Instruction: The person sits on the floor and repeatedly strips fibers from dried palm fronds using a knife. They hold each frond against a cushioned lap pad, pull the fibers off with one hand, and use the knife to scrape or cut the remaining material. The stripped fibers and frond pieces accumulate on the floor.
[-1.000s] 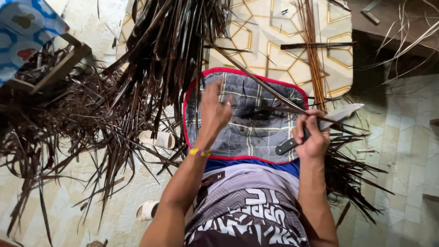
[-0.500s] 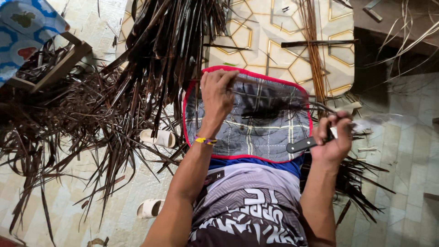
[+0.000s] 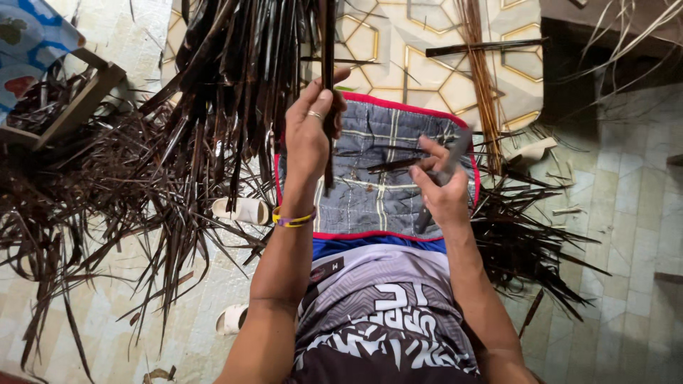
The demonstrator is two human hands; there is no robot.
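Observation:
My left hand (image 3: 311, 131) is raised over my lap and grips a long dark palm leaf strip (image 3: 328, 85) that hangs upright from above. My right hand (image 3: 440, 183) holds a knife (image 3: 455, 153) with a grey blade, its fingers also pinching a thin dark strip (image 3: 390, 165) that lies across my lap. A grey checked cloth with a red border (image 3: 388, 192) covers my thighs under both hands. A yellow and purple band sits on my left wrist, a ring on one finger.
A hanging mass of dark dried palm leaves (image 3: 235, 64) fills the upper left, with more spread on the tiled floor (image 3: 107, 213). A bundle of pale thin midribs (image 3: 480, 78) lies at upper right. Dark scraps (image 3: 526, 242) pile by my right side. White sandals (image 3: 242, 210) lie on the floor.
My left hand rose from the cloth and took hold of a hanging leaf strip. My right hand swung the knife in from the right toward the middle of my lap.

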